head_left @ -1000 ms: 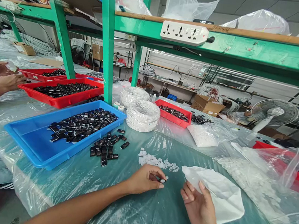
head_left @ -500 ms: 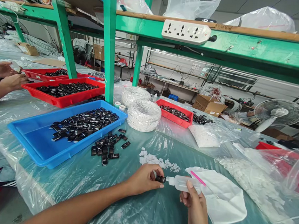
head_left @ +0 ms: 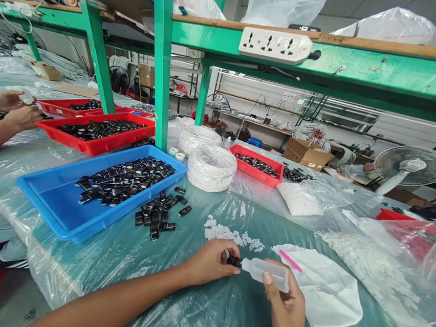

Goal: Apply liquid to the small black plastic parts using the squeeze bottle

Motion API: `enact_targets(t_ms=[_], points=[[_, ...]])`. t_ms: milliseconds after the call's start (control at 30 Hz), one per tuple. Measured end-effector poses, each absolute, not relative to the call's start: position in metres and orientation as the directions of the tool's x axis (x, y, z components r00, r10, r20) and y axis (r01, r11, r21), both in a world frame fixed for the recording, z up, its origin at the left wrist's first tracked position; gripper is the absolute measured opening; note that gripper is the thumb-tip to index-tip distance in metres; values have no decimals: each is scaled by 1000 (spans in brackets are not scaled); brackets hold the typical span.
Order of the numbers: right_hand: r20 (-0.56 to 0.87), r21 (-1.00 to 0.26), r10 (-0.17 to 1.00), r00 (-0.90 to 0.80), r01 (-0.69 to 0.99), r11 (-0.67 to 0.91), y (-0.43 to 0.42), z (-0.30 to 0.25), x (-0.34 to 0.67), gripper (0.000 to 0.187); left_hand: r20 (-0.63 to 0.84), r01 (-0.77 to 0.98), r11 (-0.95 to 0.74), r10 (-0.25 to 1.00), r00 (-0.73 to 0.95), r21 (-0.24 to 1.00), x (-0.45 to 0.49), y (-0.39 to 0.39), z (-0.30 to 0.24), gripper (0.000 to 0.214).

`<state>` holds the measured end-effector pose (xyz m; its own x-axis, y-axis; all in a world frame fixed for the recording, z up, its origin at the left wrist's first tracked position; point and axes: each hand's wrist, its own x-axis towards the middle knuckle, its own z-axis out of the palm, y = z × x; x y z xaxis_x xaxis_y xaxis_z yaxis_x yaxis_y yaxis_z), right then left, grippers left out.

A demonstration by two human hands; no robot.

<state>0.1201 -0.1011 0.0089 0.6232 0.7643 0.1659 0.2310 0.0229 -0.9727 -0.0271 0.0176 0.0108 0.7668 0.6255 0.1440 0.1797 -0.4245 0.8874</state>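
Observation:
Between thumb and fingers, my left hand [head_left: 214, 261] grips a small black plastic piece [head_left: 234, 261]. My right hand [head_left: 285, 298] is wrapped round a translucent squeeze bottle [head_left: 269, 274], tilted nearly level, its nozzle against the end of the black piece. Just beyond my left hand lies a scatter of small white plastic parts [head_left: 230, 234]. A pink-handled needle-like tool [head_left: 290, 261] rests on a white cloth [head_left: 329, 292] right of the bottle. Similar black pieces [head_left: 156, 214] lie loose on the table beside a blue tray [head_left: 51, 209] holding many more.
Red trays [head_left: 84, 145] of black pieces stand at the left, near another person's hands [head_left: 20, 113]. White cable coils [head_left: 212, 168] sit mid-table. A bag of white parts [head_left: 369, 270] lies at the right. A green shelf frame [head_left: 159, 75] with a power strip [head_left: 274, 45] crosses above.
The bottle has tilted a little, its base dropping, and its nozzle has come closer to the black piece. My right hand's grip has shifted on the bottle. My left hand keeps its hold.

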Motion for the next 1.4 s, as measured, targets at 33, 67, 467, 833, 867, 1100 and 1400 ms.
enact_targets(t_ms=[33,67,467,833,867,1100,1400], points=[[171,-969,769,616,246,18,-101,7,122,41,147,180,-429,624,767,885,-27,18,10,22],[175,-965,773,610,260,13,-101,5,124,42,149,179,-432,624,767,884,-27,18,10,22],[201,-960,794,574,278,42,-102,0,128,40,177,178,-466,621,763,867,-27,17,9,21],[217,-949,789,575,313,33,-105,7,123,37,160,211,-488,612,775,847,-29,18,9,26],[215,-951,786,579,307,34,-105,8,122,36,160,210,-489,610,776,847,-29,18,9,27],[269,-933,770,578,357,58,-104,1,131,38,187,119,-482,538,822,868,-29,15,14,25],[292,-927,733,615,370,59,-106,2,132,39,181,132,-490,540,822,862,-28,15,13,21]])
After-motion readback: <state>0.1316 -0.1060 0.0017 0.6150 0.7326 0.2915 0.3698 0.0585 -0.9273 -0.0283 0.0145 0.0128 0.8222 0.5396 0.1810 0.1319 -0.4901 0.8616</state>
